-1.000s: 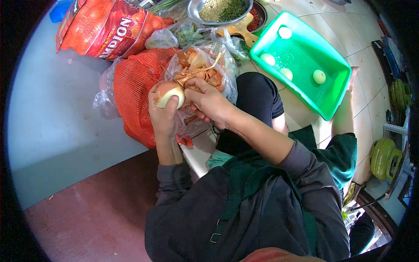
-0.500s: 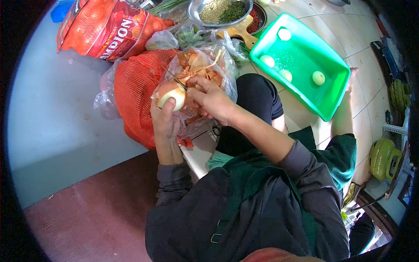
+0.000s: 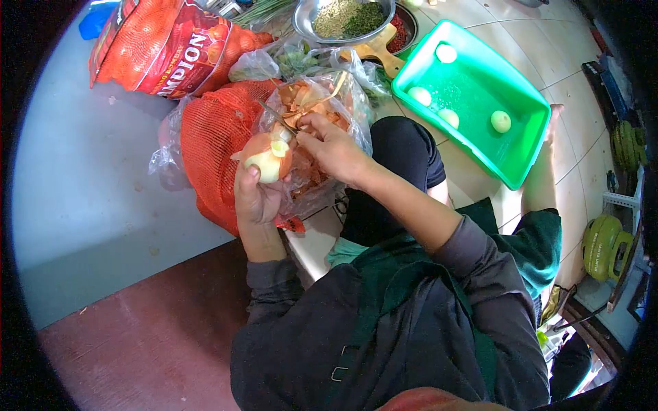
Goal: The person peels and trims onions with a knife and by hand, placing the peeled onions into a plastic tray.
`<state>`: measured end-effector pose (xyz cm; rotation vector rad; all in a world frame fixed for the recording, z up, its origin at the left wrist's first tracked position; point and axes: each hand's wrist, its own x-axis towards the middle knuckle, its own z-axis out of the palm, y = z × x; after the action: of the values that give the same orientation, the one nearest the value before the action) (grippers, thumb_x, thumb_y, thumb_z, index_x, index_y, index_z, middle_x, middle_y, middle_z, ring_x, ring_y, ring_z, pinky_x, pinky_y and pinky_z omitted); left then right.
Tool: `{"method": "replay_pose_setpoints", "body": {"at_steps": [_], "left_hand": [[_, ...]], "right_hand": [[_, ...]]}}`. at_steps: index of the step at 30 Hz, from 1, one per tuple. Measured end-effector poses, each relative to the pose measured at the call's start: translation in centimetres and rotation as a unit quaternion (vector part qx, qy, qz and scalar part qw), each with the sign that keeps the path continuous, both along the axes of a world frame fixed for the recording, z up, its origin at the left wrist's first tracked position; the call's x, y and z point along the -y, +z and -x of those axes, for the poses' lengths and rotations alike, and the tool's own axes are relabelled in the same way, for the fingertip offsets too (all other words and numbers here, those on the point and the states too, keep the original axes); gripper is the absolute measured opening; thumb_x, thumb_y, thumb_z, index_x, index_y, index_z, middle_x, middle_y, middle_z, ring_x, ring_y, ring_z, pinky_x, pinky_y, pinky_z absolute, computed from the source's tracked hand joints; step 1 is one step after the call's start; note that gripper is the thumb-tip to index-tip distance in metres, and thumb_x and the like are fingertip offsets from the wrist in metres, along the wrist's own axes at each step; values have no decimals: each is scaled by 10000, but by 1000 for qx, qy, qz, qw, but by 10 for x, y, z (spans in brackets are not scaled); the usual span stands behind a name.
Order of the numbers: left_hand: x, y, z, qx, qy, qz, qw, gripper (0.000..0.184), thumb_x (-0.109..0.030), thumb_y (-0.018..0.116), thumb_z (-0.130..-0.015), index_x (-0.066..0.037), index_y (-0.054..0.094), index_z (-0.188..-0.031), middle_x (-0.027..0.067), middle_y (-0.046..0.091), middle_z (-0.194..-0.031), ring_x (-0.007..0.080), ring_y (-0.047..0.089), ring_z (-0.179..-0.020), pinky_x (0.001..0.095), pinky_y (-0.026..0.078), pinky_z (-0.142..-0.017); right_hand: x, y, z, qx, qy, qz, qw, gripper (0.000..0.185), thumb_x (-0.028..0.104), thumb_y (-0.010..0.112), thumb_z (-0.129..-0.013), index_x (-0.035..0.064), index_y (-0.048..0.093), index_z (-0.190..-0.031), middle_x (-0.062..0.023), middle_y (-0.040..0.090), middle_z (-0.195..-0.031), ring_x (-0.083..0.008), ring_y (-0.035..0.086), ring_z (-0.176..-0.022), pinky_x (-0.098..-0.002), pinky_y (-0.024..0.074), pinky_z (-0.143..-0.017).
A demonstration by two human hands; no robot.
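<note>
My left hand [image 3: 257, 196] is closed around a partly peeled onion [image 3: 266, 166]. Pale flesh shows on its near side, while brown skin still covers the upper left. My right hand [image 3: 330, 149] grips a small knife [image 3: 275, 114], whose thin blade points up and left just above the onion. The knife's handle is mostly hidden in my fingers. Under and beyond both hands lies a clear plastic bag [image 3: 358, 130] with brown onion skins [image 3: 306, 97] in it. A red mesh sack [image 3: 216, 140] bulges just left of the onion.
To the right, a green plastic tub [image 3: 480, 159] holds several peeled onions [image 3: 500, 122]. A larger net sack [image 3: 154, 51] lies at the back left. A metal bowl [image 3: 299, 26] of chopped greens and a wooden board [image 3: 375, 49] are at the back. A green gas cylinder [image 3: 604, 248] stands far right.
The onion has turned and dropped slightly in my left hand, showing a cut pale patch on top. My right hand with the knife has moved slightly up, away from the onion.
</note>
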<state>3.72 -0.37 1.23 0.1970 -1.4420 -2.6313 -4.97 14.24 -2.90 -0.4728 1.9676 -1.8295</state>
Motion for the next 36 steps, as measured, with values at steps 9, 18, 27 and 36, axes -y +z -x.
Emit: {"method": "replay_pose_setpoints", "body": {"at_steps": [9,18,27,36], "left_hand": [[18,20,-5,-78,-165,-225,957,659,-317,485,-886,49,239,-1377,282,397,-1335,457,473,-1191,353,587,-667],[31,25,-4,-123,-56,-201,970,639,-359,575,-886,-35,335,-1382,244,360,-1402,446,289,-1336,429,551,-871],[33,-24,10,-109,-17,-189,976,637,-454,544,-905,-71,358,-1379,158,410,-1392,350,434,-1254,419,503,-942],[-3,-2,15,-94,92,81,988,692,-35,641,-812,10,272,-1395,131,478,-1282,234,530,-1137,370,474,-946]], "right_hand": [[-1,4,3,28,-7,-10,1000,388,304,506,-907,24,518,-1176,-195,593,-951,-299,545,-851,-371,413,-729],[-16,13,10,67,151,-96,982,332,321,476,-939,28,548,-1079,-63,599,-756,-137,526,-536,-281,437,-492],[-42,46,2,63,106,-53,991,333,286,435,-970,24,508,-1162,-80,594,-774,-143,538,-594,-283,434,-539],[-31,61,-16,-28,89,50,994,419,234,456,-970,58,406,-1346,-108,602,-915,-191,591,-783,-299,470,-693]]}}
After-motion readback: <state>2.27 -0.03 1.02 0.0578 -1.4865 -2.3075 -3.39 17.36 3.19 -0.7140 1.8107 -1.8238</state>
